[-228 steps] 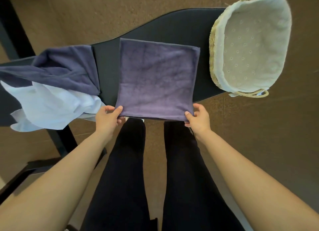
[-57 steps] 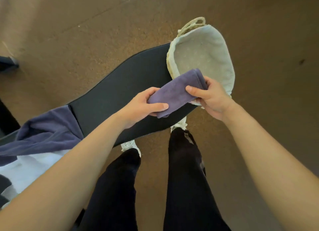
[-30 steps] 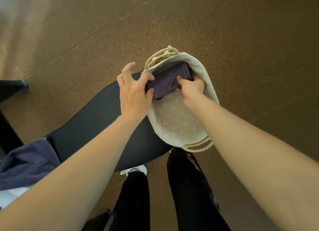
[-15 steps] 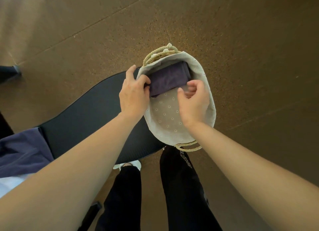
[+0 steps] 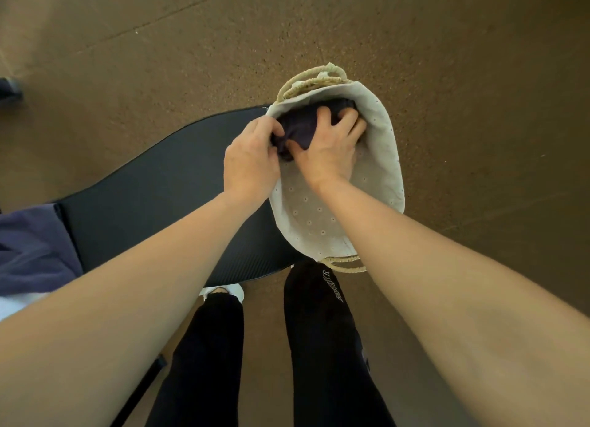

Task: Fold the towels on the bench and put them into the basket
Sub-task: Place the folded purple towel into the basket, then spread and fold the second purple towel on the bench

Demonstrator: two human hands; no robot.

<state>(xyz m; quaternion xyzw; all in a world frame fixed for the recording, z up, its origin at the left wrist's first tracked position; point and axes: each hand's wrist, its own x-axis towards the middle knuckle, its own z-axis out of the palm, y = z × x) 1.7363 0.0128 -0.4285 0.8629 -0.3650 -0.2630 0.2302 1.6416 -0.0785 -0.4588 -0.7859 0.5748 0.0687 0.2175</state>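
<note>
The basket (image 5: 387, 158) stands at the right end of the black bench (image 5: 159, 200). It is lined with cream eyelet cloth, and a rope handle sits at each end. The folded purple towel (image 5: 300, 129) lies inside the basket at its far end, against the lining.

Left hand (image 5: 252, 160): positioned at the basket's left rim. The fingers are curled onto the left end of the purple towel and hold it; the fingertips are hidden in the cloth.

Right hand (image 5: 330, 150): positioned inside the basket, on top of the purple towel. The fingers are spread and bent over the cloth, the thumb is set against its near edge, and the towel is gripped between them.

A dark blue towel (image 5: 32, 247) lies unfolded at the left end of the bench, with a white towel (image 5: 14, 302) just beside it at the picture's left edge.
</note>
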